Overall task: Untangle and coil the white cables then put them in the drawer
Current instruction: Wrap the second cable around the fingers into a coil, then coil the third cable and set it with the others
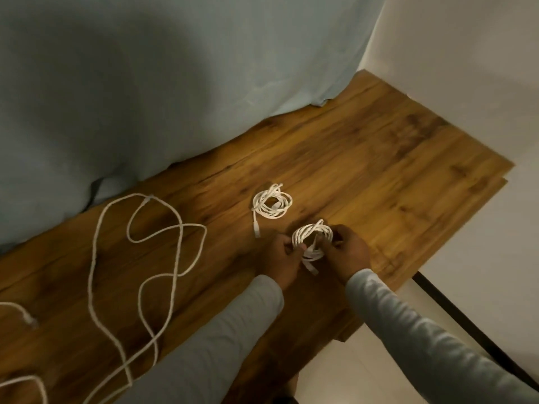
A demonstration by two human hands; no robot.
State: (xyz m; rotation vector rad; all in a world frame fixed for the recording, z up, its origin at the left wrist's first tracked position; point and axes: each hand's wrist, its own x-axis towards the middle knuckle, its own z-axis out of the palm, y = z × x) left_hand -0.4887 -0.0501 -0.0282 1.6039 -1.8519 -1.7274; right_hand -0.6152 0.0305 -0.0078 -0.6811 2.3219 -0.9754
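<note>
Grey sleeves (227, 330) come up from the near edge as we reach over the wooden tabletop (364, 158). Our left hand (281, 258) and right hand (348, 253) close on opposite sides of one coiled white cable (312, 239), fingers pinched around its loops, with a plug end hanging from the near side of the coil between our hands. Just beyond it, slightly left, a second coiled cable (271, 204) lies on the wood, its connector tail trailing toward us. Well apart on the left, a loose white cable (151, 258) sprawls in wide crossing loops across the tabletop and runs off the near-left edge. Pale blue cloth (175, 83) hangs along the far side. We see no drawer.
</note>
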